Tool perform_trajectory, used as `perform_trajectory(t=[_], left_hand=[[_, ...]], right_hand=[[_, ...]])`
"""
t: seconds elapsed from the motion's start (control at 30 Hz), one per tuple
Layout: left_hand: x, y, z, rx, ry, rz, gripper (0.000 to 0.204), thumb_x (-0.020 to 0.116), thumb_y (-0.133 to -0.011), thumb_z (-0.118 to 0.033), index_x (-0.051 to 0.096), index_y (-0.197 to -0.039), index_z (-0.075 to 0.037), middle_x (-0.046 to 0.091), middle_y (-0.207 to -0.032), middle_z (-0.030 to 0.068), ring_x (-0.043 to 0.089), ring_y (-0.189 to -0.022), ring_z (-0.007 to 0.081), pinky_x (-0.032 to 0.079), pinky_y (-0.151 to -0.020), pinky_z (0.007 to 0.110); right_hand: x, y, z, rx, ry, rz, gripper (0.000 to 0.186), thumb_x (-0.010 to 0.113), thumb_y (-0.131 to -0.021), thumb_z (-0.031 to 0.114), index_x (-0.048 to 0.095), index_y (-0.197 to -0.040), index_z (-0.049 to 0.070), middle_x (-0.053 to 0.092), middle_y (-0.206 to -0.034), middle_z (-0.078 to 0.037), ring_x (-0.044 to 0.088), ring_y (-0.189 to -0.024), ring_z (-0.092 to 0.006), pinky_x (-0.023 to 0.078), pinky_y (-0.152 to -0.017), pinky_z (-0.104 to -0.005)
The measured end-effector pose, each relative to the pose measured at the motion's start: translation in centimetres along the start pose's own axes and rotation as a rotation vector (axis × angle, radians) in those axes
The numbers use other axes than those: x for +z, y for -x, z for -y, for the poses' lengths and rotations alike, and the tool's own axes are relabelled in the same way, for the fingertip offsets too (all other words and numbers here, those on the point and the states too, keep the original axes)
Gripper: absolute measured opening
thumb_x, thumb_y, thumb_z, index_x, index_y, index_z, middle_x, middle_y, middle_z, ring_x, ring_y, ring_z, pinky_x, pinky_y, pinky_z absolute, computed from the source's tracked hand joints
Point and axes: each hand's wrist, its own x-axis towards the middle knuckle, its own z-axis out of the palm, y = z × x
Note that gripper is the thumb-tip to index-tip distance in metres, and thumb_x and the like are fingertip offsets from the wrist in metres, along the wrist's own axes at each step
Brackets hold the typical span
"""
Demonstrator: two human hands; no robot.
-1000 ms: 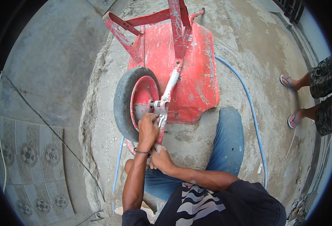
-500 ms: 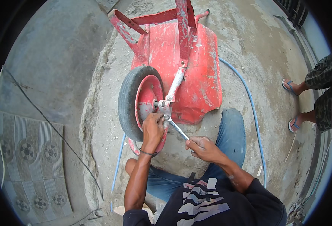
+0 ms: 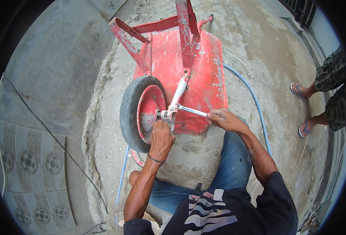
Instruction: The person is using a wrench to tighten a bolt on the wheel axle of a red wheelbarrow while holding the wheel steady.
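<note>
A: Where to look first?
B: At the wrench (image 3: 193, 111), head against the pale metal bracket (image 3: 167, 114) beside the wheel (image 3: 131, 113), shaft slanting out to the right over the upturned wheelbarrow (image 3: 184, 33).
A: Held how?
B: Closed in the right grip (image 3: 224, 119), near the free end. As for the left grip (image 3: 162, 138), bent just below the bracket, close to the wheel; no telling about contact or anything pinched inside.
A: Step in hand, then?
B: Most likely turning a fastener at the bracket; too small to tell bolt from nut, or tightening from loosening.
A: Needed for the next move?
B: Probably a square, firm seat on the fastener, a steady pull on the shaft, and perhaps a counter-hold from the left side against spinning.
A: Anything in the way?
B: The red tub (image 3: 204, 94) behind the shaft, possibly a limit on the swing; also the jeans-clad leg (image 3: 235, 154) just below the right grip, perhaps cramping a long stroke.
A: Farther out?
B: On the concrete ground (image 3: 192, 156), a blue hose (image 3: 255, 101) to the right; beyond it, another person's sandalled feet (image 3: 304, 91), well apart from the work. Far left, patterned panels (image 3: 29, 160), well clear.
</note>
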Motion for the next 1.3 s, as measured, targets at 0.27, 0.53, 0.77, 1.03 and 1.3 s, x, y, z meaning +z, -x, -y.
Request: perform_trajectory(t=[0.27,0.53,0.77,1.03,1.3], left_hand=[[0.0,0.4,-0.3,-0.149,0.046,-0.012,0.021,0.064,-0.076,-0.006,0.057,-0.092,0.006,0.053,-0.092,0.0222,0.054,-0.081,0.0387,0.044,-0.074,0.047],[1.9,1.8,-1.2,-0.346,0.224,-0.283,0.030,0.071,-0.078,-0.012,0.057,-0.100,0.004,0.054,-0.093,0.0205,0.056,-0.086,0.0387,0.045,-0.077,0.044],[2.1,1.5,-1.3,-0.303,0.239,-0.234,0.033,0.074,-0.077,-0.014,0.056,-0.098,0.004,0.056,-0.092,0.0206,0.057,-0.084,0.0394,0.047,-0.073,0.045],[2.3,1.8,-1.1,-0.292,0.217,-0.196,0.029,0.073,-0.078,-0.012,0.056,-0.097,0.005,0.056,-0.093,0.0218,0.058,-0.082,0.0413,0.047,-0.069,0.046],[2.0,1.6,-1.2,-0.290,0.239,-0.202,0.030,0.072,-0.079,-0.011,0.057,-0.100,0.005,0.056,-0.096,0.0222,0.059,-0.085,0.0420,0.049,-0.071,0.045]], right_hand=[[-4.0,-6.8,-2.0,0.030,0.057,0.296,0.043,0.057,-0.093,0.042,0.060,-0.073,0.004,0.047,-0.061,0.002,0.041,-0.057,-0.0076,0.034,-0.052,-0.0272],[-4.5,-12.7,-2.1,-0.217,0.009,0.165,0.029,0.074,-0.082,0.034,0.066,-0.079,0.005,0.059,-0.073,0.001,0.050,-0.073,-0.0099,0.039,-0.065,-0.0296],[-4.7,-16.1,-1.4,-0.253,-0.034,0.155,0.024,0.078,-0.078,0.028,0.066,-0.073,0.008,0.056,-0.068,0.004,0.045,-0.064,-0.0056,0.035,-0.057,-0.0254],[-0.8,-7.4,-1.9,-0.135,0.098,-0.249,0.023,0.078,-0.080,0.026,0.068,-0.075,0.006,0.053,-0.063,0.004,0.047,-0.059,-0.0044,0.035,-0.052,-0.0228],[4.8,-3.6,-2.5,-0.152,-0.035,-0.489,0.017,0.076,-0.081,0.017,0.067,-0.078,0.003,0.059,-0.061,0.002,0.048,-0.059,-0.0038,0.037,-0.051,-0.0236]])
